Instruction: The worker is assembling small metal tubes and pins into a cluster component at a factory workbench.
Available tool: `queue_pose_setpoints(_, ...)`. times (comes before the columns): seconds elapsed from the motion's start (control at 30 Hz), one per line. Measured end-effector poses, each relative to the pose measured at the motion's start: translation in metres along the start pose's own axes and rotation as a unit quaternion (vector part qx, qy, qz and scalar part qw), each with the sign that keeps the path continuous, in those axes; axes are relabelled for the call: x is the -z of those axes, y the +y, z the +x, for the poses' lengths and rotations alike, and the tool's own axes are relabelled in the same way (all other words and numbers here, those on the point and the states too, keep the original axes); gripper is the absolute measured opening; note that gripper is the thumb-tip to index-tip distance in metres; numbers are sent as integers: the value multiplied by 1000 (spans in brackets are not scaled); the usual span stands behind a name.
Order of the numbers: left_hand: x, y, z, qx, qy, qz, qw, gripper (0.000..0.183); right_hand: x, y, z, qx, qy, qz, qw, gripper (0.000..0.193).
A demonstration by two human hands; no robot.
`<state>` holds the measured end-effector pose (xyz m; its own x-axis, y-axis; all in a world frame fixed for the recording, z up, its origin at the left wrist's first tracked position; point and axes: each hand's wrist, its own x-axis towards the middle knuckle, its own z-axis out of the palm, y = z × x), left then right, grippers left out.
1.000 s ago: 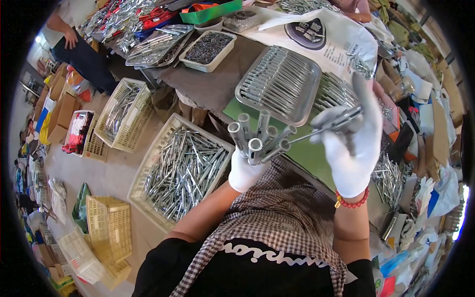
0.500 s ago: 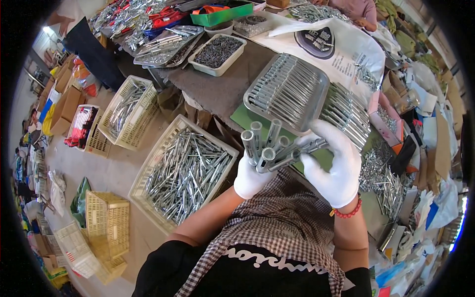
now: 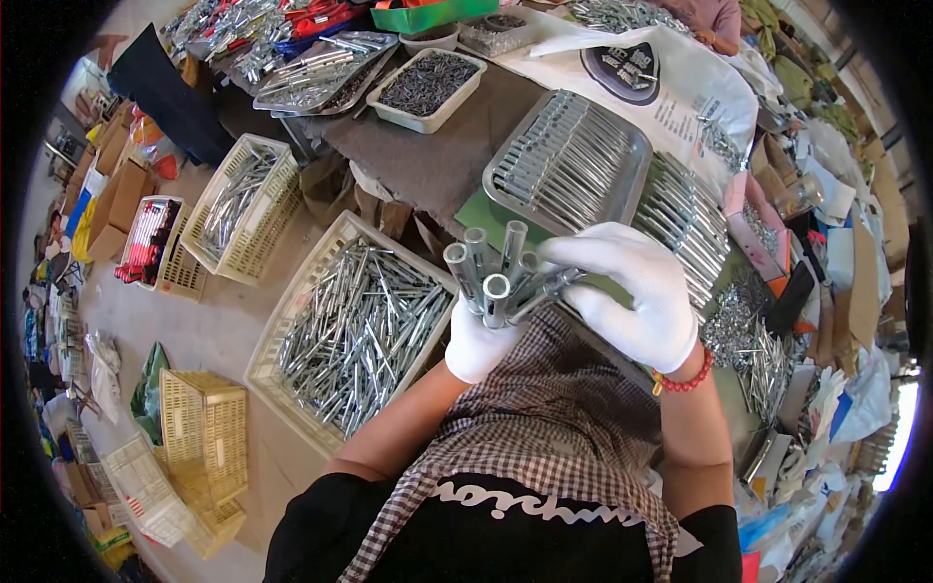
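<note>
In a white glove, my left hand (image 3: 478, 347) is closed around a bundle of several shiny metal tubes (image 3: 496, 291), their open ends pointing up. My right hand (image 3: 637, 296), also gloved, pinches one tilted metal tube (image 3: 556, 285) at the bundle's right side between thumb and fingers. Its far end is hidden by the fingers. Just beyond the hands, a metal tray (image 3: 505, 199) holds rows of assembled silvery rods. More rods (image 3: 680, 228) lie side by side to the tray's right.
A cream crate (image 3: 267, 374) full of loose metal tubes stands left of my arm. Behind are a tub of dark screws (image 3: 428, 87) and a tray of metal parts (image 3: 321, 73). A pink box (image 3: 758, 223) sits right. Another person (image 3: 714, 24) is at the far side.
Both hands have shifted slightly left with the tubes. My right fingers have closed in over the tilted tube, nearer the bundle. The view has moved a little.
</note>
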<state>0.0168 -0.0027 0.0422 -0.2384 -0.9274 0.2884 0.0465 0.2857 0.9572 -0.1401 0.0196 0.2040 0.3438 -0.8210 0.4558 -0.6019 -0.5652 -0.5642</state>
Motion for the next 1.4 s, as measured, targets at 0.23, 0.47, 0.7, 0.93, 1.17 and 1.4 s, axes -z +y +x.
queue_pose_setpoints(0.23,9,-18,-8,-2,49,-61,997,32,-27,61,33,-138,80,-194,968,18)
queue_pose_setpoints(0.47,15,-11,-7,-8,25,44,999,38,-70,90,48,-164,-11,-415,895,18)
queue_pose_setpoints(0.7,9,-6,-8,51,34,-53,997,36,-69,82,51,-233,-42,-419,877,19)
queue_pose_setpoints(0.93,10,1,-8,45,-6,-91,995,61,-24,72,23,-192,141,-232,943,22)
queue_pose_setpoints(1.17,-1,-6,-6,-9,-20,54,998,54,14,-43,6,-139,323,189,917,45)
queue_pose_setpoints(1.4,-13,-7,-6,-43,-34,40,998,52,6,-35,-26,-144,177,-36,973,46)
